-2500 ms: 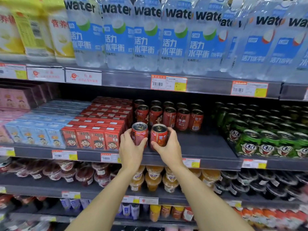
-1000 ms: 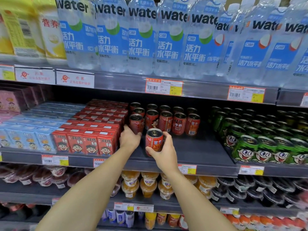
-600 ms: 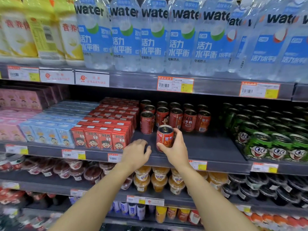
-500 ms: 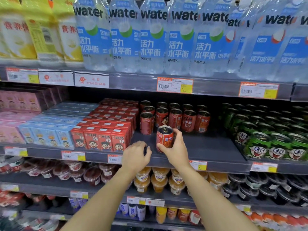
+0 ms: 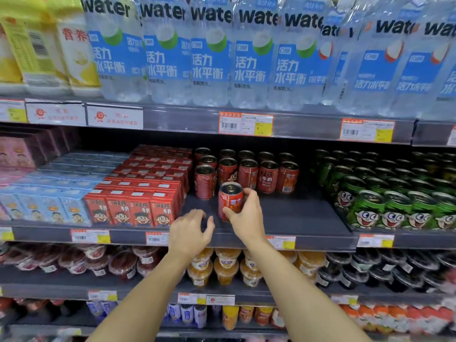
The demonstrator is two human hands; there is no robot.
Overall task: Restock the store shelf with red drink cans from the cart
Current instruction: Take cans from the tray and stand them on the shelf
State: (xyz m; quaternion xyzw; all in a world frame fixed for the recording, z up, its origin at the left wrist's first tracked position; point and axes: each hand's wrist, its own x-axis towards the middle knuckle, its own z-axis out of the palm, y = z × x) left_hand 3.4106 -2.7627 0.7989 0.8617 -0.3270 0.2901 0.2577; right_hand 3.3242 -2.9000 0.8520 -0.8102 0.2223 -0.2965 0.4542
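Note:
My right hand (image 5: 246, 214) grips a red drink can (image 5: 230, 199) upright, low over the dark shelf (image 5: 291, 213), its base hidden behind my thumb. Just behind it stands a lone red can (image 5: 204, 181), and behind that several more red cans (image 5: 256, 172) in rows. My left hand (image 5: 188, 229) hovers at the shelf's front edge, left of the held can, fingers loosely curled and holding nothing. The cart is out of view.
Red milk cartons (image 5: 138, 206) fill the shelf to the left, with blue cartons (image 5: 44, 206) beyond them. Green cans (image 5: 394, 206) stand to the right. Water bottles (image 5: 209, 58) line the shelf above. Cups of fruit (image 5: 222, 267) sit on the shelf below.
My left hand set its can down in front of the rows and drew back to the shelf edge. My right hand still holds its can in about the same place.

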